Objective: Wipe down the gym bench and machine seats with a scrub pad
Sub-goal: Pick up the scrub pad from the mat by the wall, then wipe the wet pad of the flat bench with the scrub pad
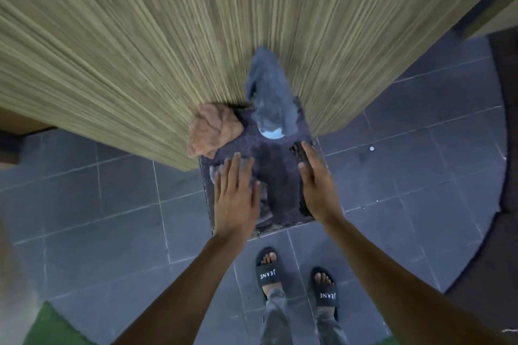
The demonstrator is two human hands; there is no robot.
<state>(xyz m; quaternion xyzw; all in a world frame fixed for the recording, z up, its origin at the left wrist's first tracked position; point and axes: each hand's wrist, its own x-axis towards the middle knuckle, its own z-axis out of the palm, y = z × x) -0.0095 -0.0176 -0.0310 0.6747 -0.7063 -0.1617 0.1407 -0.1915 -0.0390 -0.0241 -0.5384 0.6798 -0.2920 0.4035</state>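
A small dark square stand [283, 193] with a fuzzy purple-grey top stands against a ribbed wooden wall. My left hand [236, 193] lies flat on its near left part, fingers straight. At the stand's right edge my right hand [316, 182] reaches with straight fingers, touching a dark textured strip [297, 152] there. A crumpled tan cloth [214, 129] sits on the far left corner. A grey-blue cloth [269, 89] drapes over something pale at the back of the stand. No scrub pad can be told apart with certainty.
The ribbed wooden wall [168, 50] fills the upper view, blurred. Grey floor tiles [112, 204] surround the stand. My feet in black slides [297, 280] stand just in front. A dark curved mat edge [499, 204] is at the right; green turf [56, 325] lies at bottom left.
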